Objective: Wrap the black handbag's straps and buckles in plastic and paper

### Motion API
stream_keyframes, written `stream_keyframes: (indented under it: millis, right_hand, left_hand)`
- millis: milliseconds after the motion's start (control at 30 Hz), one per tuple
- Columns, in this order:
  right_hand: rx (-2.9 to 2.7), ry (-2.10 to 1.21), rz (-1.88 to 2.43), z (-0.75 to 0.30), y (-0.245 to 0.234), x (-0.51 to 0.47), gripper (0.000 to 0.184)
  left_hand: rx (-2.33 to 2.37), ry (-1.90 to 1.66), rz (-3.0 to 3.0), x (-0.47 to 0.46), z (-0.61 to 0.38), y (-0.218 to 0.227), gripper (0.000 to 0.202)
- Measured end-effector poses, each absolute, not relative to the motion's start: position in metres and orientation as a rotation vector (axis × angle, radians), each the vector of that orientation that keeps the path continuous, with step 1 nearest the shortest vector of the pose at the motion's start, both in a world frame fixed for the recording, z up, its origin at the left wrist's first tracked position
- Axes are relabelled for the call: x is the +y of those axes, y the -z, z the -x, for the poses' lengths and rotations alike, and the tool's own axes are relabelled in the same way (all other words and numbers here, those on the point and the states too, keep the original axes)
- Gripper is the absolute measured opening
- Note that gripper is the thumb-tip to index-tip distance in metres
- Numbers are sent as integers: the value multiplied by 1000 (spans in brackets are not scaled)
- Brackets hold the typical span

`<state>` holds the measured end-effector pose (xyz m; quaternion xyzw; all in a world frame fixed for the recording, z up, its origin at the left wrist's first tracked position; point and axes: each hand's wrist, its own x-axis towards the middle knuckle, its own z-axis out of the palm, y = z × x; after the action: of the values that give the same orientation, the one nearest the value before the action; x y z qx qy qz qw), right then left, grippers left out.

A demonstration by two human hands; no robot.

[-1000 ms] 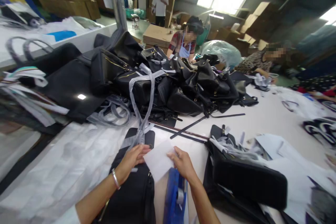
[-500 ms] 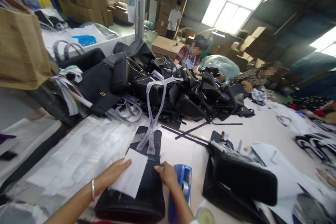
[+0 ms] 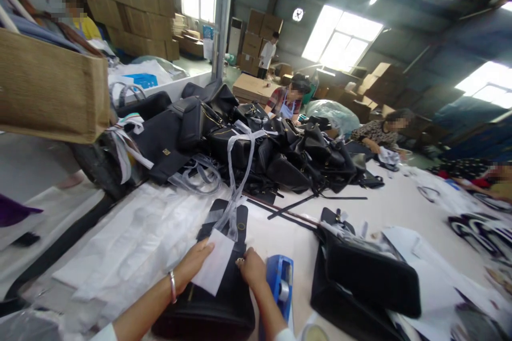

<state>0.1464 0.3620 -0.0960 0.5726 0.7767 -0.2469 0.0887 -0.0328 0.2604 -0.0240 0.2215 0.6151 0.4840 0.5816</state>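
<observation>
My left hand [image 3: 198,262] grips a white sheet of paper [image 3: 216,266] by its left side, thumb on top, over a black bag [image 3: 208,311]. The bag lies in front of me with its flap [image 3: 241,221] laid out away from me. Clear-wrapped straps [image 3: 236,186] trail over that flap. At the bag's right edge, my right hand [image 3: 253,268] is closed, with a small shiny metal piece showing at its fingertips. What it pinches is mostly hidden. Just right of this wrist stands a blue tape dispenser [image 3: 274,272].
A heap of black bags [image 3: 264,144] fills the table's far side. White wrapping sheets [image 3: 132,234] lie left; another black bag [image 3: 372,272] lies right. A tan woven bag [image 3: 52,85] stands upper left. Several people work beyond, one in a plaid shirt [image 3: 278,101].
The view has tilted up and shifted slightly left. Both hands remain at the bag, the paper still in the left one. My right hand's fingers are curled more tightly at the bag's edge.
</observation>
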Motion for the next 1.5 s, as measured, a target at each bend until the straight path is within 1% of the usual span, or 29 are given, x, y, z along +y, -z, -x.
stream_keyframes:
  millis: [67, 100, 167, 267, 300, 467, 567, 633, 733, 833, 967, 1067, 1300, 1500]
  right_hand:
    - [2287, 753, -1721, -140, 97, 363, 37]
    - [2280, 765, -1731, -138, 98, 364, 39]
    - [2282, 808, -1745, -138, 97, 366, 33]
    - [2323, 936, -1730, -146, 91, 373, 12]
    - [2352, 990, -1715, -151, 87, 376, 7]
    - [2558, 1294, -1601, -174, 54, 380, 22]
    - [2664, 1633, -1496, -181, 31, 374, 20]
    - [2730, 1747, -1445, -182, 21, 370, 18]
    - [2894, 1619, -1449, -185, 16, 367, 16]
    - [2987, 1534, -1569, -189, 23, 369, 12]
    - [2896, 1624, -1747, -194, 38, 375, 14]
    - [2854, 1681, -1742, -196, 43, 378, 15]
    - [2806, 1745, -1802, -188, 42, 375, 12]
    - [2782, 1735, -1880, -186, 39, 369, 15]
  left_hand:
    - [1352, -1172, -450, 258, 32, 27, 49]
    - [1327, -1190, -431, 256, 31, 28, 49]
    - [1303, -1226, -384, 253, 31, 30, 49]
    - [1297, -1273, -329, 250, 31, 33, 47]
    - [1295, -1290, -318, 250, 31, 34, 46]
    - [1248, -1368, -247, 258, 22, 41, 49]
    - [1121, -1386, -227, 270, 9, 46, 52]
    - [1055, -1381, -235, 278, -3, 48, 51]
    - [979, -1348, -245, 286, -21, 47, 49]
    - [871, -1324, -240, 290, -36, 44, 48]
    - [815, -1341, -257, 294, -49, 43, 45]
    - [849, -1305, -287, 296, -50, 44, 45]
    - [952, -1241, -358, 296, -39, 43, 46]
    - [1005, -1230, -373, 292, -39, 41, 50]
